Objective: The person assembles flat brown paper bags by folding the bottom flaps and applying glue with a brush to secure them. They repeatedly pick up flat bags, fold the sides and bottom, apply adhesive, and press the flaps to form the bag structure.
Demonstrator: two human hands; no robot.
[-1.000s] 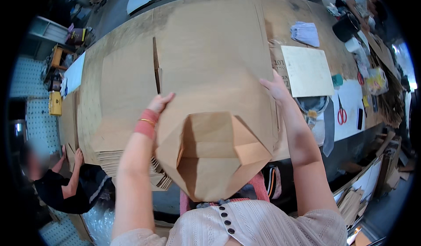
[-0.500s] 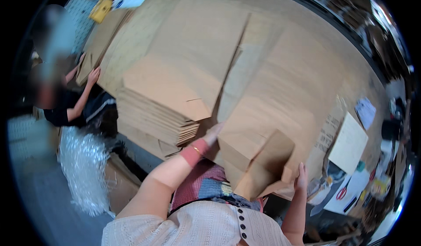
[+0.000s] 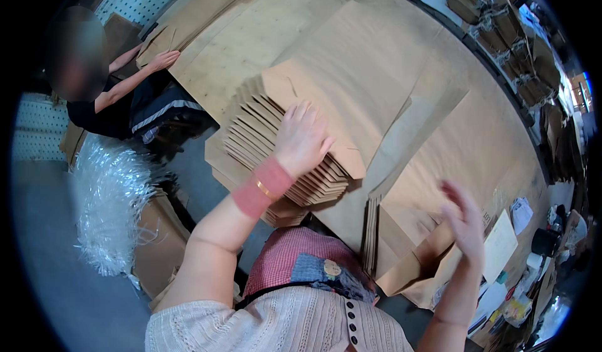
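Observation:
My left hand lies over the near edge of the left stack of brown paper bags. Its fingers are stretched out across the top bag and the thumb stands apart. The stack's folded bottom ends fan out in layers below the hand. Above the right stack of paper bags, my right hand is raised, fingers apart and slightly blurred, holding nothing. Close under it, at the table's near edge, is a paper bag with its folded end opened out.
A co-worker's hands rest by another pile of brown paper at the far left. A bundle of clear plastic strips stands left, by a cardboard box. Papers and a white board lie right. Tied brown bundles line the back right.
My left hand has moved from between the stacks up onto the left stack. My right hand has let go of the opened bag and lifted. The whole view has shifted.

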